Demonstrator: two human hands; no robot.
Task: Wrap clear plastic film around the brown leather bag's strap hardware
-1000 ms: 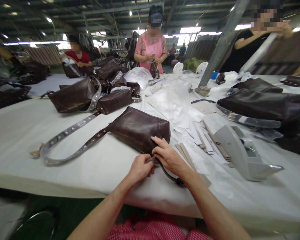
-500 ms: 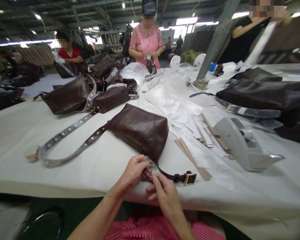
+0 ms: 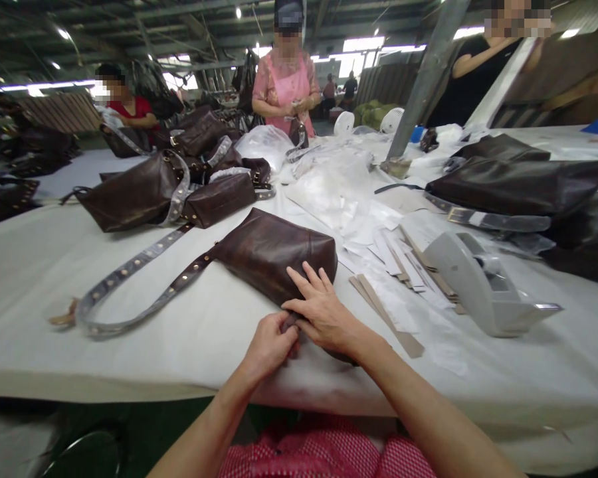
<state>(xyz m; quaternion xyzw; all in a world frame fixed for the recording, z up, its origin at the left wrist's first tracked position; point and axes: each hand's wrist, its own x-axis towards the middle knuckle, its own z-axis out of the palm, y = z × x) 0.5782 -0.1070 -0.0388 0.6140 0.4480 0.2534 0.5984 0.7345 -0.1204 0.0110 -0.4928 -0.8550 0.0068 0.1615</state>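
dark brown leather shoulder bag [image 3: 269, 255] lying flat on white cloth-covered surface [image 3: 204, 335], just beyond the fingers, left hand [image 3: 270, 345] fingers pinched closed on short dark strap [image 3: 293, 321] at bag's near corner, right hand [image 3: 323, 312] fingers spread flat on bag, gripping nothing, film-wrapped studded long strap [image 3: 129, 279] left of fingers, grey tape dispenser [image 3: 478, 285] well right

Grey plastic tape dispenser [image 3: 483, 285] on white table [image 3: 40, 265]. Loose white paper sheets [image 3: 373, 229] just beside it. Dark brown leather bags [image 3: 144, 192] heaped rear left; black leather bags [image 3: 518, 186] right, possibly stacked.
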